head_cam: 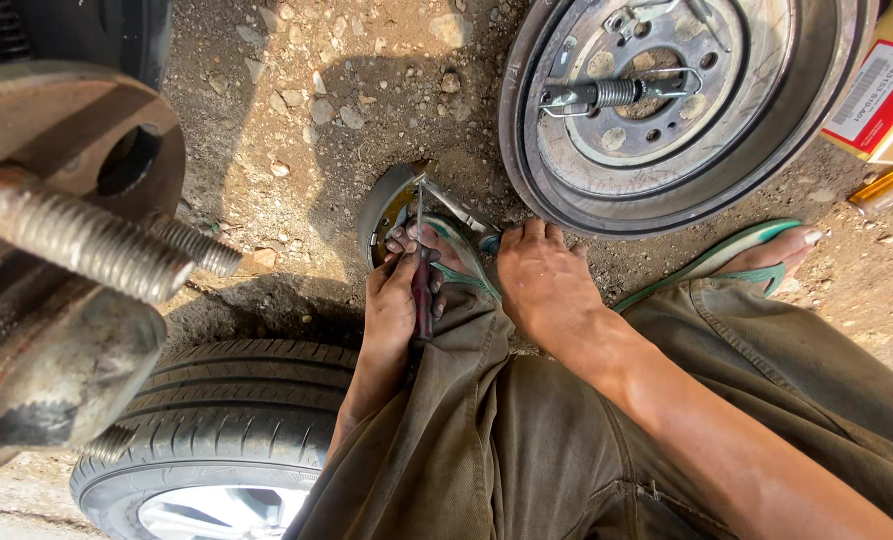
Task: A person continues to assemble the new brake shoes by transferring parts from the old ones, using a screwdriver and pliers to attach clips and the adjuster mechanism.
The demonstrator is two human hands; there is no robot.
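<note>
Left hand (394, 300) wrapped round a screwdriver (422, 290) w/ dark red handle, fingers (406, 238) clamped on it, shaft pointing up toward the curved brake shoe (384, 205); shoe lying on the dirt ground (296, 120), approx. centre of view, just below-left of the drum; tip of shaft at the shoe's metal rim, exact contact hard to tell.

Right hand (544, 280) pressed knuckles-down beside the shoe, fingers curled together at a thin metal rod or spring (461, 212) running off the shoe; cannot tell whether actually gripped or just pinned.

Foot in green flip-flop (461, 262) between the two hands, touching the shoe's lower edge; second green flip-flop (741, 262) w/ toes showing, off to the right, near the drum's lower rim.

Brake drum assy (666, 100) lying flat at top right, spring and cylinder visible inside; red-and-white carton (881, 95) at far right edge, touching the drum.

Tyre (226, 420) on wheel at bottom left; rusty hub w/ threaded studs (76, 240) close to camera, left edge; olive trousers (566, 440) across the bottom.
</note>
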